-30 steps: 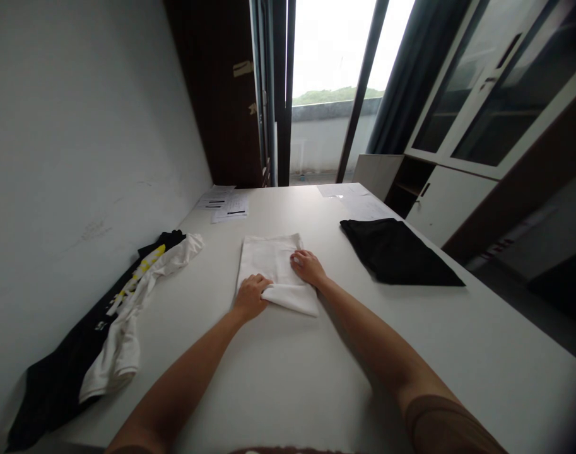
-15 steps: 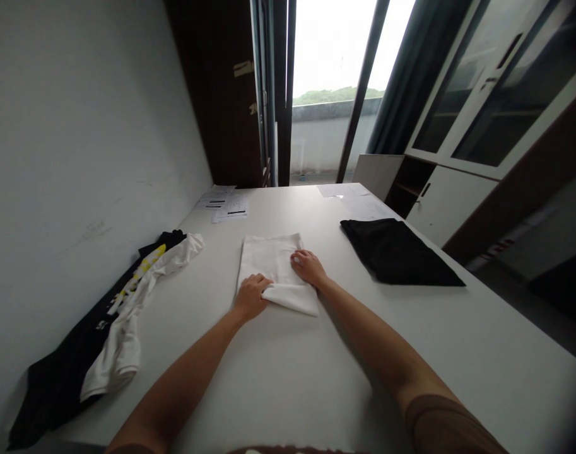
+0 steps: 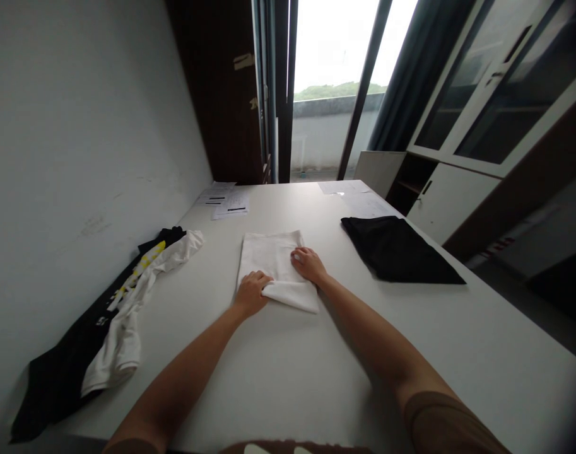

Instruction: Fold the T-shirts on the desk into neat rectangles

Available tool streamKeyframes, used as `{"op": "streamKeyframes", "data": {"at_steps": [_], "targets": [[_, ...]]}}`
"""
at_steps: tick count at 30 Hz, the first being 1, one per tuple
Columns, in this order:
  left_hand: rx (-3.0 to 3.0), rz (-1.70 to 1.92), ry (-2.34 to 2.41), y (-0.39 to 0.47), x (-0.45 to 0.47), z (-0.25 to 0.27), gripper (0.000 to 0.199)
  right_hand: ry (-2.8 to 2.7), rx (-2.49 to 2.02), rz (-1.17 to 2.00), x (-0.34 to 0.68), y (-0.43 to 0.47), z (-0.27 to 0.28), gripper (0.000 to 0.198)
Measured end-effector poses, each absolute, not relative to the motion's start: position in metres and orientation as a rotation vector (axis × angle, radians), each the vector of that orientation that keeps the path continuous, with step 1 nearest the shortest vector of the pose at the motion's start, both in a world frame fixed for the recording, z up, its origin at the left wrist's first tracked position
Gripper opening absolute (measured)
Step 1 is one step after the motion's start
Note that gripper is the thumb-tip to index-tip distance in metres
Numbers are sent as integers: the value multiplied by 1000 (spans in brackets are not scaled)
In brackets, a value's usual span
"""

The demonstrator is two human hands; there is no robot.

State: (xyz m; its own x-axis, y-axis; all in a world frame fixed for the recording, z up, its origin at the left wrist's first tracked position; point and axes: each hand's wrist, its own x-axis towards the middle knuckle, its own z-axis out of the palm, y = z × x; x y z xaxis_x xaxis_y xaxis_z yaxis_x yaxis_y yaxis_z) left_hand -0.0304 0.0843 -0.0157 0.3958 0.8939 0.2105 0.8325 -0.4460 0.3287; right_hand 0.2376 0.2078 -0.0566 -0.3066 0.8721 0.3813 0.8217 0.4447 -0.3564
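A white folded garment (image 3: 273,252) lies flat on the white table in front of me, its near edge turned up into a loose flap (image 3: 292,295) that slants down to the right. My left hand (image 3: 252,293) is at the near left side, thumb and fingers closed on the cloth by the flap's left end. Over the right edge rests my right hand (image 3: 308,263), its slightly bent fingers lying on the cloth. What lies under both palms is hidden.
Along the left wall is a heap of black clothing (image 3: 65,372) and a white garment (image 3: 122,347) with yellow patterning beside it. A folded black garment (image 3: 401,252) lies to the right. Paper sheets (image 3: 231,205) are at the far left, more sheets (image 3: 363,202) at the far right.
The view has shifted very slightly. Both hands and the white garment look the same as before.
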Motion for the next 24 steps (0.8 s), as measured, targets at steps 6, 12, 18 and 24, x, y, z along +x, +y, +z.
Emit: {"op": "streamKeyframes", "data": {"at_steps": [6, 12, 18, 24], "targets": [[2476, 532, 1546, 83, -30, -13, 44, -2178, -1402, 134, 238, 208, -57, 24], [2484, 520, 1553, 83, -31, -13, 45, -2171, -1420, 142, 236, 206, -54, 23], [2484, 516, 1549, 84, -30, -14, 46, -2176, -1410, 142, 236, 207, -55, 23], [2485, 514, 1551, 84, -31, -14, 45, -2173, -1401, 139, 237, 208, -57, 23]]}}
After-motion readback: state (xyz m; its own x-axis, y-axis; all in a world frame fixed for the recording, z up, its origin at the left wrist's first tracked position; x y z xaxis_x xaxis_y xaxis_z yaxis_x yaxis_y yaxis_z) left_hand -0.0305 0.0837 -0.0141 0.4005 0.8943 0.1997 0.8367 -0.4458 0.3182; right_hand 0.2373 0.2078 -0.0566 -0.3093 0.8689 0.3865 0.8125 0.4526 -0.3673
